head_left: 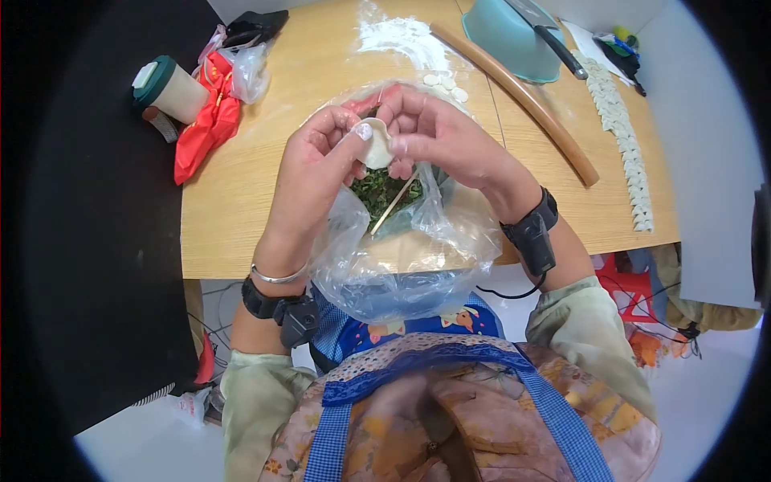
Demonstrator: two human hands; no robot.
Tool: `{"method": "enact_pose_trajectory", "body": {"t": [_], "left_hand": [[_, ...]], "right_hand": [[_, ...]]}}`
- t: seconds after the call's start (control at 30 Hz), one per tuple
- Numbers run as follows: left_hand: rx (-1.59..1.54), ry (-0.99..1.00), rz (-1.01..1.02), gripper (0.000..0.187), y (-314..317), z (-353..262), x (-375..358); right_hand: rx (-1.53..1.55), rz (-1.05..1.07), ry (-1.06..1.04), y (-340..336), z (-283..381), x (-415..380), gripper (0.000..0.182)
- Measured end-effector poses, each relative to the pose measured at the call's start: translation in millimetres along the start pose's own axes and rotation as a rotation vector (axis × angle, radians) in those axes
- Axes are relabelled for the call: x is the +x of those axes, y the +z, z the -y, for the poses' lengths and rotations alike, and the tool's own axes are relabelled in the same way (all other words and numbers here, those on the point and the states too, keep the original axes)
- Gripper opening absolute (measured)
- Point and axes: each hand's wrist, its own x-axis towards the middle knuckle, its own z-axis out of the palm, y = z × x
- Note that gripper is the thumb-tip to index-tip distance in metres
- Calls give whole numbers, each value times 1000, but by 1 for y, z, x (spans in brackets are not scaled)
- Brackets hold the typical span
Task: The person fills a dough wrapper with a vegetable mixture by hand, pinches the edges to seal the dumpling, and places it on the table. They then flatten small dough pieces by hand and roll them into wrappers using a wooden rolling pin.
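Observation:
A pale round dumpling wrapper [376, 151] is pinched between my two hands, partly folded upward. My left hand [321, 157] has its thumb pressed on the near left side. On the opposite edge, the fingers and thumb of my right hand [442, 136] are closed. Whether filling lies inside the fold is hidden. Just below sits chopped green filling [373, 195] in a container lined with a clear plastic bag [450, 249]. A thin wooden stick [393, 206] rests slanted in the filling.
Several small dough rounds [440, 83] and scattered flour [401, 36] lie beyond my hands. To the right are a long rolling pin [522, 100], teal basin [490, 32], knife [554, 48] and rows of dumplings [622, 136]. A cup [178, 95] and red bag [201, 136] lie left.

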Motion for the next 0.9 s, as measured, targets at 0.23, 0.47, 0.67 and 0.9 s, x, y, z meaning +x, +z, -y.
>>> {"method": "enact_pose_trajectory", "body": {"t": [0.23,0.47,0.67,0.9], "left_hand": [[-76,-65,8,19,1,8,0],[-118,-87,-57,23,10,12,-2],[-109,-83,-41,22,10,13,-1],[-60,-5,-139,31,7,19,-3]], "right_hand": [[-95,-49,22,-4,4,-9,16],[-38,-65,-17,-9,2,-10,19],[-2,-75,-49,-9,1,-9,17],[-129,-131,-119,-7,4,-10,19]]}}
